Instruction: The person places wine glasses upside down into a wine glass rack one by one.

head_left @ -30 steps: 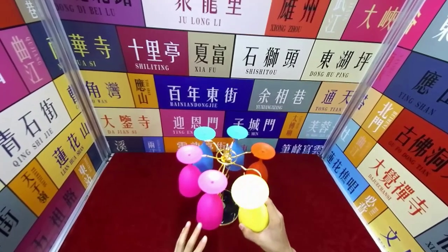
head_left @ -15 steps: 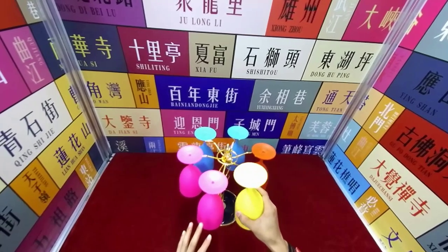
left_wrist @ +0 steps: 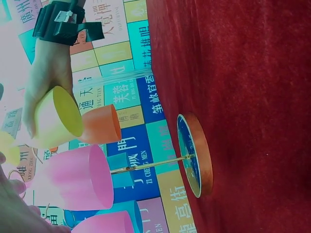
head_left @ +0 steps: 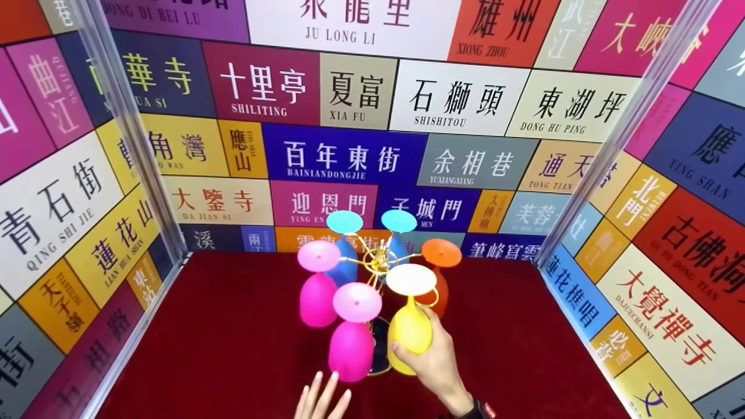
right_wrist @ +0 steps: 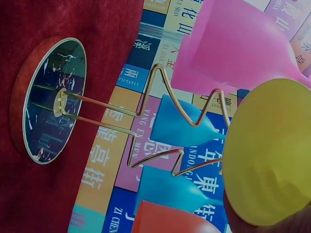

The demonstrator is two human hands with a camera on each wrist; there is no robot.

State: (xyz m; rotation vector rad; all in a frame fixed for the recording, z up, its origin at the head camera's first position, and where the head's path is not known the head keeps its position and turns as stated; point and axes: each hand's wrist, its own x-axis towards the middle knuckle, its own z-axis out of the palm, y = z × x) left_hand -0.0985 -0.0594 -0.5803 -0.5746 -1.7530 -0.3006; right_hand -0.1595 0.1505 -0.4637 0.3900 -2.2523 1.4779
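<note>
Your right hand (head_left: 433, 361) is wrapped around the bowl of the yellow goblet (head_left: 410, 326), which hangs upside down with its foot at the gold wire rack (head_left: 378, 262) on the red bench (head_left: 221, 349); whether the foot is fully seated in its arm you cannot tell. Your left hand (head_left: 320, 401) hovers with fingers straight and spread, holding nothing, just below the near pink goblet (head_left: 351, 340). Five other goblets, two pink, two blue (head_left: 343, 256) and one orange (head_left: 437, 273), hang on the rack, so the hanging looks nearly finished, with only the yellow one left to settle and let go.
</note>
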